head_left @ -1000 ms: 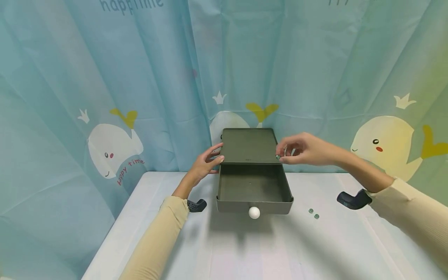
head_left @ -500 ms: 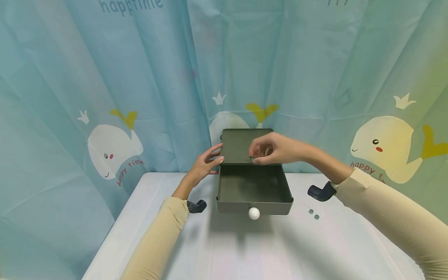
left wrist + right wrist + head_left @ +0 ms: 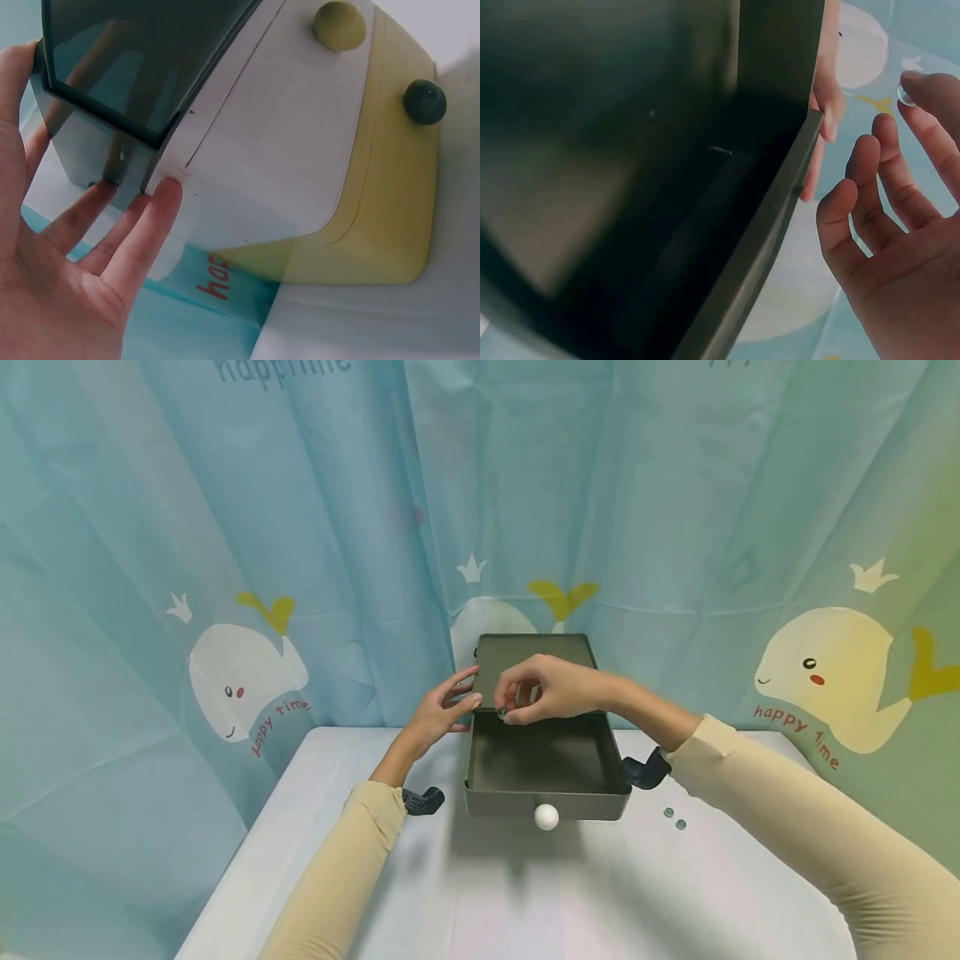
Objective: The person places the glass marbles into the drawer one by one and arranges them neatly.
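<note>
A small cabinet (image 3: 562, 647) with a dark green top has its top drawer (image 3: 495, 803) pulled out, a white knob (image 3: 547, 817) at the front. My left hand (image 3: 433, 714) rests with extended fingers against the cabinet's left side. Over the drawer's back left corner, my right hand (image 3: 558, 687) pinches a green glass marble (image 3: 502, 713) between thumb and index finger. In the right wrist view the marble (image 3: 904, 96) looks clear, and the other fingers are apart from it. Two similar marbles (image 3: 668, 812) lie on the table, right of the drawer.
Below the top drawer are a white drawer (image 3: 277, 135) and a yellow drawer (image 3: 390, 180), both pushed in. A blue curtain (image 3: 360, 568) with printed whales hangs behind the table (image 3: 525, 902). Dark wrist devices (image 3: 647, 769) project from both forearms.
My right hand has moved left with the marble, from the cabinet's right edge across its top to the left, ending slightly lower. My left hand and the drawer have stayed put.
</note>
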The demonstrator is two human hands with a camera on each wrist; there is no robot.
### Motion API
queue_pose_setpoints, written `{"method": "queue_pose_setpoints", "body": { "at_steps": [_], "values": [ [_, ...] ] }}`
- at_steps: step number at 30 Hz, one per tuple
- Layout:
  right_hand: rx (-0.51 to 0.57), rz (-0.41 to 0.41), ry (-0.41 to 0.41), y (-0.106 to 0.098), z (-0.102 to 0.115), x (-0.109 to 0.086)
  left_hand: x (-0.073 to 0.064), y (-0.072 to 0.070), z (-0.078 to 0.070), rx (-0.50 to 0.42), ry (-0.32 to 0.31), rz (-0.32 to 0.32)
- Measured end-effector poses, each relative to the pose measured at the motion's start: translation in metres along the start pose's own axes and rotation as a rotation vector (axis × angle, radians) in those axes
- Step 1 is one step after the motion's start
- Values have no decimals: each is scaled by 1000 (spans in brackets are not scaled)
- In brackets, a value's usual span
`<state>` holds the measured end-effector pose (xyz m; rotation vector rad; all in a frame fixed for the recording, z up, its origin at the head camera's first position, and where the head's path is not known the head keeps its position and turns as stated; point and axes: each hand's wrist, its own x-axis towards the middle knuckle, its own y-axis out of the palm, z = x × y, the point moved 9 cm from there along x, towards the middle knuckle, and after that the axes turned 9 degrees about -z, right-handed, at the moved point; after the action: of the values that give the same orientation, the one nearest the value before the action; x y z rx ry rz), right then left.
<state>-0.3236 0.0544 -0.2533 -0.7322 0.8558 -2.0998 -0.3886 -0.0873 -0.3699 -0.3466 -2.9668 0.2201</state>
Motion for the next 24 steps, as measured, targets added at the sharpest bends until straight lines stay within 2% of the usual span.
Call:
{"method": "queue_pose_setpoints", "body": {
  "at_steps": [6, 8, 15, 24],
  "values": [
    [-11, 16, -1, 10, -4, 5, -12, 3, -20, 2, 2, 2],
    [-13, 20, -4, 12, -4, 5, -14, 3, -23, 2, 8, -1],
    [-8, 25, -13, 16, -3, 7, 3, -2, 5, 9, 24, -21],
    [-5, 25, -26, 18, -1, 8, 3, -2, 5, 11, 25, -28]
  ]
}}
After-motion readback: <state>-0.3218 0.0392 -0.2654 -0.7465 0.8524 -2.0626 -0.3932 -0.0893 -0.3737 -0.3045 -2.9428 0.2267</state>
